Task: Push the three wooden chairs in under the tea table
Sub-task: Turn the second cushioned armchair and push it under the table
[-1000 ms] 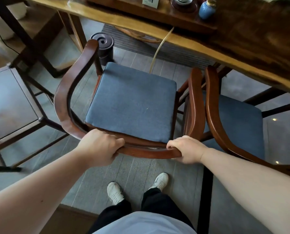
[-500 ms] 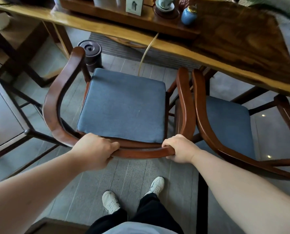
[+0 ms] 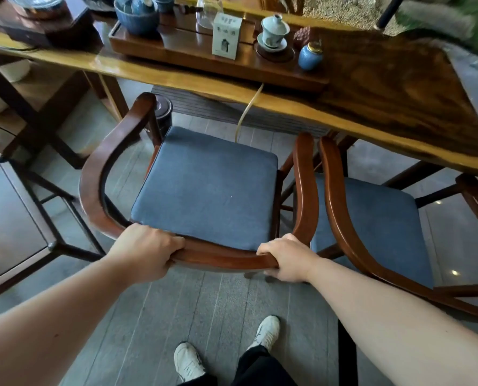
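We hold the middle chair (image 3: 204, 188) by its curved back rail (image 3: 224, 256) with both hands. Our left hand (image 3: 146, 250) is closed around the rail at its left part, the fingers wrapped over the top edge of the wood. Our right hand (image 3: 286, 259) is closed around the same rail at its right part, just before the place where the rail bends into the right armrest. Both our arms are stretched forward.

This chair has a blue seat cushion (image 3: 207, 185) and stands in front of the tea table (image 3: 399, 87). The tips of its two armrests are near the yellow edge of the table, and almost the whole cushion is in front of that edge, on our side.

A second chair (image 3: 377, 227) with the same blue cushion stands just beside it on the right. Their armrests are very close together; whether they touch, we cannot tell. Its front part is under the table edge.

On the table we see a wooden tea tray (image 3: 204, 57) with a small white box (image 3: 226, 36) on it. A lidded white cup (image 3: 274, 30) on a saucer and a small blue jar (image 3: 310, 55) stand at its right end. Below the table a dark round container (image 3: 164, 112) stands on the floor, partly hidden behind the left armrest. At the left is a dark side table (image 3: 15, 218). Our white shoes (image 3: 265, 331) are on the grey floor behind the chair.
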`<move>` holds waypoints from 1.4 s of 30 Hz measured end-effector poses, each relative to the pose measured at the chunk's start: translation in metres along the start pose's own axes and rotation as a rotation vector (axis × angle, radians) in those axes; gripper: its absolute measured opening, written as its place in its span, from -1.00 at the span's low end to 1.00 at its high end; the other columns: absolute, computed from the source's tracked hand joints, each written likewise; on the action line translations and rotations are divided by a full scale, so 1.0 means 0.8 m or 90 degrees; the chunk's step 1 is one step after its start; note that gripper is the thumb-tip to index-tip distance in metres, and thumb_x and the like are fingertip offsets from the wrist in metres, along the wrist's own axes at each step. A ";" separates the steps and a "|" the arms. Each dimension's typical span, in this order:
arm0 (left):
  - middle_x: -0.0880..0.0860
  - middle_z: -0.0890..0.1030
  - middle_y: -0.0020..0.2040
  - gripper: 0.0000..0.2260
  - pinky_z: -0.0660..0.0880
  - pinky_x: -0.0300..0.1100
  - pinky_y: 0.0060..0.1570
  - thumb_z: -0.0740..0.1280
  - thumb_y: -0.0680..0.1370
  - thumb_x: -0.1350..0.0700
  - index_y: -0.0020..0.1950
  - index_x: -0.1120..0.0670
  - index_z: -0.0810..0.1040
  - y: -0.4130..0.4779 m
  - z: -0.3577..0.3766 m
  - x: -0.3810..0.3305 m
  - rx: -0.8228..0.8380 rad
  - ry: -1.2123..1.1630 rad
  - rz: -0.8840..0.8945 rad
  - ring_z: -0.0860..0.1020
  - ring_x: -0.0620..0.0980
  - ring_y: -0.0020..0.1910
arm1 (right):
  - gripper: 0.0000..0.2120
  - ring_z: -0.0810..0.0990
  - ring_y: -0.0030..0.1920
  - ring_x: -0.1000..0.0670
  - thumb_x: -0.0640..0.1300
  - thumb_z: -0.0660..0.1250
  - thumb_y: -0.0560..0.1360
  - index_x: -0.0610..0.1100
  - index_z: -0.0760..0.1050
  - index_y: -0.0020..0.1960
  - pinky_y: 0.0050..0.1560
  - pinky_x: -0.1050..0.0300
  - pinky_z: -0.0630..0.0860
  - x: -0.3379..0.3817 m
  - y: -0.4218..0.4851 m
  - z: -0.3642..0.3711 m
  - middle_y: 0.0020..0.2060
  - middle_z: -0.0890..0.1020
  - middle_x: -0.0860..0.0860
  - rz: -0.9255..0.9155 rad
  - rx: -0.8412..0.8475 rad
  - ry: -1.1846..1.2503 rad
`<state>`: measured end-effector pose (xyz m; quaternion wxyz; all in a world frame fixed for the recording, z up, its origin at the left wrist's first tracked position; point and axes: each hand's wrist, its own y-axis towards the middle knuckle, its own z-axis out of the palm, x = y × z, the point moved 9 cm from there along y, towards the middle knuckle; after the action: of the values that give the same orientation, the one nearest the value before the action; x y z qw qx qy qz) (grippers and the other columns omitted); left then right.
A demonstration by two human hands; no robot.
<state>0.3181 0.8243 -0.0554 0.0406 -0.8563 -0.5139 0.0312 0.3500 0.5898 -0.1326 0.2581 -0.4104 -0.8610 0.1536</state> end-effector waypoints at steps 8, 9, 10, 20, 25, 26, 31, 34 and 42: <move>-0.04 0.56 -0.43 -0.82 0.29 -0.21 -0.51 0.43 0.21 0.01 -0.29 0.00 0.48 0.048 -0.004 -0.036 -0.030 -0.039 0.013 0.55 0.11 -0.46 | -0.81 0.53 -0.14 0.00 -0.01 0.37 0.29 0.11 0.45 -0.11 0.07 -0.03 0.47 -0.069 0.001 -0.028 -0.29 0.60 0.17 0.079 -0.006 0.024; -0.05 0.52 -0.48 -0.80 0.31 -0.22 -0.56 0.44 0.17 0.02 -0.33 0.00 0.46 0.048 -0.004 -0.035 -0.030 -0.049 0.019 0.52 0.09 -0.52 | -0.81 0.53 -0.14 0.00 -0.01 0.37 0.29 0.12 0.45 -0.11 0.07 -0.02 0.47 -0.070 0.002 -0.027 -0.28 0.60 0.17 0.077 -0.009 0.028; -0.06 0.50 -0.50 -0.78 0.32 -0.22 -0.58 0.44 0.14 0.02 -0.35 0.00 0.44 0.048 -0.001 -0.034 -0.030 -0.051 0.027 0.50 0.08 -0.55 | -0.80 0.53 -0.13 0.00 0.00 0.36 0.29 0.13 0.43 -0.11 0.06 -0.02 0.48 -0.072 0.001 -0.025 -0.28 0.59 0.17 0.080 -0.012 0.032; -0.08 0.49 -0.49 -0.72 0.27 -0.27 -0.58 0.52 0.12 0.00 -0.35 0.00 0.45 0.034 0.002 -0.026 -0.026 -0.029 0.065 0.49 0.06 -0.56 | -0.84 0.54 -0.07 -0.08 -0.05 0.41 0.37 0.09 0.47 -0.10 0.12 0.08 0.36 -0.040 -0.008 -0.024 -0.17 0.65 0.07 0.067 -0.020 0.035; -0.06 0.52 -0.46 -0.78 0.37 -0.21 -0.56 0.45 0.19 -0.01 -0.33 0.01 0.46 0.021 0.000 -0.023 -0.031 -0.021 0.074 0.52 0.09 -0.50 | -0.75 0.53 0.07 -0.05 -0.06 0.41 0.42 0.01 0.53 0.09 0.12 0.18 0.23 -0.019 -0.017 -0.020 0.00 0.66 0.04 0.045 -0.047 0.024; -0.06 0.53 -0.46 -0.78 0.37 -0.21 -0.56 0.45 0.18 -0.01 -0.32 0.00 0.46 0.021 -0.002 -0.024 -0.037 -0.020 0.073 0.52 0.09 -0.50 | -0.76 0.53 0.06 -0.04 -0.06 0.42 0.42 0.01 0.53 0.08 0.14 0.17 0.24 -0.020 -0.016 -0.019 -0.01 0.66 0.04 0.047 -0.047 0.031; -0.07 0.52 -0.47 -0.73 0.25 -0.28 -0.52 0.51 0.13 0.02 -0.34 0.00 0.45 0.022 -0.005 -0.028 -0.045 0.000 0.067 0.50 0.07 -0.54 | -0.79 0.55 0.00 -0.04 -0.01 0.43 0.36 0.08 0.52 -0.01 0.21 0.00 0.35 -0.025 -0.018 -0.017 -0.09 0.64 0.11 0.052 -0.034 0.049; -0.08 0.56 -0.38 -0.76 0.19 -0.25 -0.49 0.48 0.22 -0.04 -0.26 -0.02 0.48 0.024 -0.002 -0.031 -0.011 0.030 0.060 0.55 0.07 -0.46 | -0.75 0.57 -0.01 -0.07 -0.04 0.46 0.36 0.02 0.54 0.01 0.17 0.01 0.39 -0.022 -0.020 -0.023 -0.09 0.65 0.07 0.048 -0.049 0.049; -0.07 0.57 -0.12 -0.81 0.30 -0.15 -0.34 0.22 0.46 -0.08 0.02 -0.07 0.44 0.022 0.000 -0.031 0.116 0.046 -0.002 0.60 0.04 -0.14 | -0.57 0.48 0.11 -0.09 0.06 0.45 0.39 -0.03 0.44 0.19 0.18 0.03 0.37 -0.017 -0.035 -0.025 0.07 0.59 0.01 0.092 -0.052 0.015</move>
<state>0.3219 0.7941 -0.0570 0.1369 -0.8488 -0.5085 0.0466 0.3511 0.5629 -0.1076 0.2400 -0.4832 -0.8316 0.1317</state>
